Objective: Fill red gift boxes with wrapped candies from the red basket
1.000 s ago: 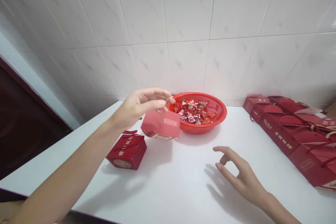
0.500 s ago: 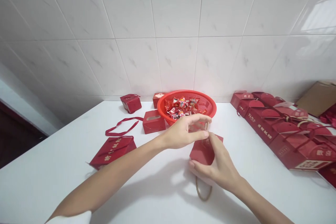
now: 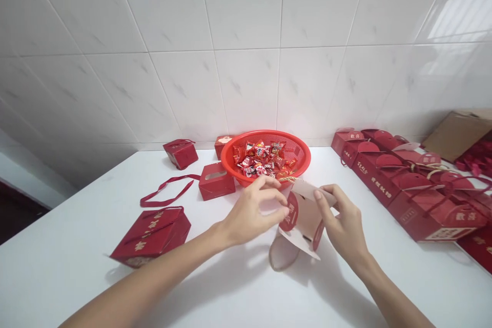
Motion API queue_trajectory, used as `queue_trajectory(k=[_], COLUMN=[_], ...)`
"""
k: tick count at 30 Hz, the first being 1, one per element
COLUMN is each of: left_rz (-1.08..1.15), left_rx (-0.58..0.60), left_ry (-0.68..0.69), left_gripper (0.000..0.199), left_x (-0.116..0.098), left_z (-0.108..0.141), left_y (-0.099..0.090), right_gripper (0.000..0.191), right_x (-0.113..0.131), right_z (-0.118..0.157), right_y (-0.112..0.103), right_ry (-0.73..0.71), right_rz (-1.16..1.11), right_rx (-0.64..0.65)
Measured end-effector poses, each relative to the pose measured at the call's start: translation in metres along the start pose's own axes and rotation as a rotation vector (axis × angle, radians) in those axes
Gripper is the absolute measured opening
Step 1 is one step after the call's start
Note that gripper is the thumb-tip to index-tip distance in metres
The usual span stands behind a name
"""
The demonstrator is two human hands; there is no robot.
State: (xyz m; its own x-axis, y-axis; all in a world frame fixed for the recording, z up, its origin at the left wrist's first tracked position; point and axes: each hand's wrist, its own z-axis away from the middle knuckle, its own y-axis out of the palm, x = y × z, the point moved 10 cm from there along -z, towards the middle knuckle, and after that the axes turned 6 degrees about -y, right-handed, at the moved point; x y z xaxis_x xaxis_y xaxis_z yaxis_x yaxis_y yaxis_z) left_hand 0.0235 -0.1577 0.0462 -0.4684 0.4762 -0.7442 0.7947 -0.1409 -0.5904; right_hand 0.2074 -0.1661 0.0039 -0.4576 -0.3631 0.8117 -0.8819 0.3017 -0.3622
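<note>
A small candy box [image 3: 307, 215] stands with its top open in front of the basket, its pale inside showing. My right hand [image 3: 344, 220] pinches the raised pale flap on its far side between thumb and fingers. On the box's left, my left hand [image 3: 255, 212] has its fingers bent and apart, the tips at the edge of a round red flap [image 3: 290, 211]. Whether those tips touch the flap, I cannot tell. One loop of twisted cord handle [image 3: 282, 256] hangs down at the near side; more cord shows by the far flap.
Behind the hands is a red plastic basket [image 3: 307, 164] of wrapped candies [image 3: 261, 159]. Closed red boxes [image 3: 154, 233] and a ribbon [image 3: 161, 192] lie at left. A row of red boxes [image 3: 388, 179] lines the right, with a cardboard carton [image 3: 453, 136] behind. A tiled wall bounds the back.
The top of the candy box has come open, with its flaps spread. My right hand has moved from the box's side up to the far flap; my left hand has shifted slightly lower.
</note>
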Motion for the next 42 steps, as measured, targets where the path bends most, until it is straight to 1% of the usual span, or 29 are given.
queue_trajectory(k=[2,4,6,7,8,10,11,13,15,18,20,22,23,26,29,32,34,37,39,42], left_rz=[-0.046,-0.093,-0.156,-0.183,-0.199,-0.187,-0.164,-0.115,-0.100,-0.105,-0.099,-0.101,-0.105,-0.097,-0.010,0.115,0.219,0.354,0.372,0.385], left_rx=[-0.005,-0.003,0.028,0.050,0.070,0.089,0.095,0.096,0.103,0.112,0.145,0.218,0.271,0.469,0.660,0.761,0.781,0.766,0.746,0.737], left_ry=[-0.005,-0.024,-0.057,-0.071,-0.085,-0.102,-0.110,-0.147,-0.211,-0.334,-0.392,-0.413,-0.422,-0.471,-0.473,-0.507,-0.543,-0.539,-0.547,-0.554], left_gripper=[0.009,0.021,0.033,0.034,0.030,0.016,0.011,0.014,0.018,0.026,0.029,0.034,0.039,0.072,0.100,0.117,0.124,0.129,0.130,0.131], left_x=[-0.003,-0.008,-0.012,-0.012,-0.012,-0.007,-0.003,0.011,0.029,0.056,0.066,0.068,0.067,0.070,0.072,0.080,0.086,0.089,0.093,0.098], left_z=[0.004,0.006,0.007,0.007,0.006,0.003,0.001,-0.004,-0.009,-0.013,-0.012,-0.010,-0.008,0.003,0.019,0.034,0.042,0.049,0.051,0.053], left_y=[0.009,0.016,0.021,0.021,0.021,0.015,0.011,0.005,0.001,0.001,0.003,0.004,0.005,0.005,0.008,0.016,0.023,0.032,0.034,0.035], right_gripper=[0.040,0.042,0.042,0.042,0.041,0.040,0.039,0.038,0.036,0.038,0.039,0.036,0.035,0.035,0.038,0.042,0.043,0.050,0.061,0.084], right_x=[0.000,-0.003,-0.009,-0.011,-0.013,-0.016,-0.018,-0.022,-0.025,-0.027,-0.025,-0.024,-0.025,-0.028,-0.027,-0.023,-0.021,-0.019,-0.018,-0.022], right_z=[-0.001,0.000,0.002,0.003,0.003,0.004,0.004,0.005,0.006,0.008,0.008,0.008,0.008,0.010,0.012,0.013,0.013,0.017,0.021,0.027], right_y=[-0.004,0.000,0.004,0.005,0.006,0.007,0.008,0.012,0.018,0.025,0.030,0.036,0.038,0.042,0.046,0.047,0.048,0.051,0.052,0.051], right_ry=[0.009,0.026,0.056,0.067,0.074,0.089,0.099,0.124,0.139,0.101,0.060,0.039,0.042,0.090,0.121,0.120,0.124,0.140,0.144,0.159], right_rz=[-0.054,-0.105,-0.138,-0.147,-0.155,-0.172,-0.179,-0.184,-0.178,-0.178,-0.192,-0.207,-0.210,-0.210,-0.195,-0.186,-0.194,-0.233,-0.273,-0.338], right_rx=[-0.045,-0.035,-0.022,-0.023,-0.024,-0.021,-0.013,0.021,0.058,0.086,0.125,0.187,0.213,0.257,0.300,0.334,0.403,0.617,0.763,0.905])
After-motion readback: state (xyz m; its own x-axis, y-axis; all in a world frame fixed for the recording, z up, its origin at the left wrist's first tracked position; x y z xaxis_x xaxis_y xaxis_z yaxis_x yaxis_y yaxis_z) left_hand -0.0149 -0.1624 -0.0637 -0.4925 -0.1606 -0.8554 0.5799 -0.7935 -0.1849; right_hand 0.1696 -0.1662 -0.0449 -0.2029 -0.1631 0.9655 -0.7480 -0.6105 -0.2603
